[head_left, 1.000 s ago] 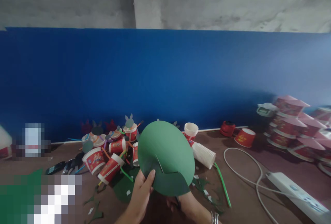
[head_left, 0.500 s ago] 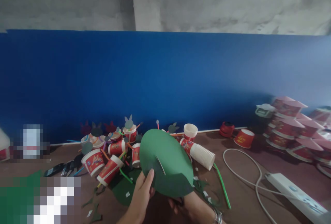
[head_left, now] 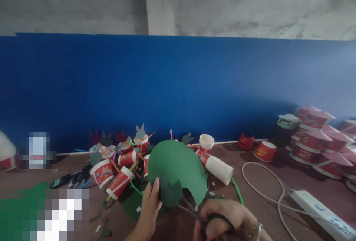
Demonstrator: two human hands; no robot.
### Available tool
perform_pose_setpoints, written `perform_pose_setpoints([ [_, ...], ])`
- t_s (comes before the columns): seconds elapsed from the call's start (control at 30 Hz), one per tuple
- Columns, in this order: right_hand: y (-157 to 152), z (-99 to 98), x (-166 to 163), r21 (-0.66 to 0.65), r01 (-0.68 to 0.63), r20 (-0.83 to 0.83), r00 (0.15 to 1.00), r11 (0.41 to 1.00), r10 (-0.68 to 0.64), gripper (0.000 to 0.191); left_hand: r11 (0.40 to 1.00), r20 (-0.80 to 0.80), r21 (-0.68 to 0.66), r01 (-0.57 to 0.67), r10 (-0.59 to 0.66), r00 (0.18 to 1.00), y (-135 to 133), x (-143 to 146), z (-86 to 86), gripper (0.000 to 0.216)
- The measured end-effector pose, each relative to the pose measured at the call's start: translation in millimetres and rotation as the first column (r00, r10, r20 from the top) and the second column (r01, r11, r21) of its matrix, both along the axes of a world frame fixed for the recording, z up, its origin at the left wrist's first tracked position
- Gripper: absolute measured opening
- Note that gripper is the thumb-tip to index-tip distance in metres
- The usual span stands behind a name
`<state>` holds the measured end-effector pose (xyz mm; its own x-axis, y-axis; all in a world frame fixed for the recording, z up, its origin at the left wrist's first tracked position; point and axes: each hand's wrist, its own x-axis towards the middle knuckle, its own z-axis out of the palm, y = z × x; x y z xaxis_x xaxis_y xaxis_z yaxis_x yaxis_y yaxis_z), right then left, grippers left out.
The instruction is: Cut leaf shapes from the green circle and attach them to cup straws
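Observation:
My left hand (head_left: 150, 202) grips a round sheet of green paper (head_left: 175, 159) by its lower left edge, thumb on the near face. A notch runs into the sheet's lower side, and a darker flap curls there. My right hand (head_left: 225, 218) is closed round the black handles of a pair of scissors (head_left: 191, 209). The blades point left toward the notch, their tips at or behind the dark flap; I cannot tell whether they touch it. Green offcuts and another green sheet (head_left: 132, 205) lie on the brown table (head_left: 258, 211) beneath.
Decorated paper cups (head_left: 121, 183) with straws and animal-shaped cutouts crowd the left. A nested cup stack (head_left: 219, 168) lies behind my right hand. Further right are a red cup (head_left: 265, 151), a white power strip (head_left: 319, 211) with its cable, and piled red cups (head_left: 314, 137). A blue panel (head_left: 178, 85) stands behind.
My right hand with the scissors has come out from behind the sheet, moving right and toward me. The slit in the sheet's middle now shows as an open notch with a curled flap.

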<state>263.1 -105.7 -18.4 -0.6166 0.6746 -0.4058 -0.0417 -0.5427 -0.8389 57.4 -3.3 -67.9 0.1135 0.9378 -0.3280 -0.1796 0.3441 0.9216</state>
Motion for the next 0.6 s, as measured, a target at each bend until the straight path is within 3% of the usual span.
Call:
perform_pose_setpoints([
  [0.03, -2, 3.2, 11, -0.025, -0.056, 0.029, 0.998, 0.998, 0.056, 0.045, 1.0, -0.003, -0.001, -0.009, 0.009, 1.0, -1, 0, 0.4, 0.041],
  [0.1, -3, 5.4, 29, -0.018, -0.041, 0.026, 0.999, 0.999, 0.041, 0.045, 1.0, -0.008, 0.008, -0.009, 0.009, 1.0, -2, 0, 0.9, 0.04],
  [0.23, 4, -9.1, 37, 0.127, 0.209, -0.032, 0.978, 0.97, -0.206, 0.039, 0.989, 0.007, 0.128, 0.075, -0.076, 0.997, -5, 2, 0.1, 0.038],
  [0.37, 16, -27.4, 18, 0.07, 0.045, -0.045, 0.998, 0.997, -0.042, 0.04, 0.953, -0.021, 0.253, 0.166, -0.166, 0.986, -4, 2, -2.5, 0.044],
  [0.6, 23, -36.7, 1, 0.007, 0.066, -0.083, 0.994, 0.998, -0.065, 0.037, 0.926, -0.057, 0.322, 0.197, -0.188, 0.98, 0, 1, -5.2, 0.047],
])
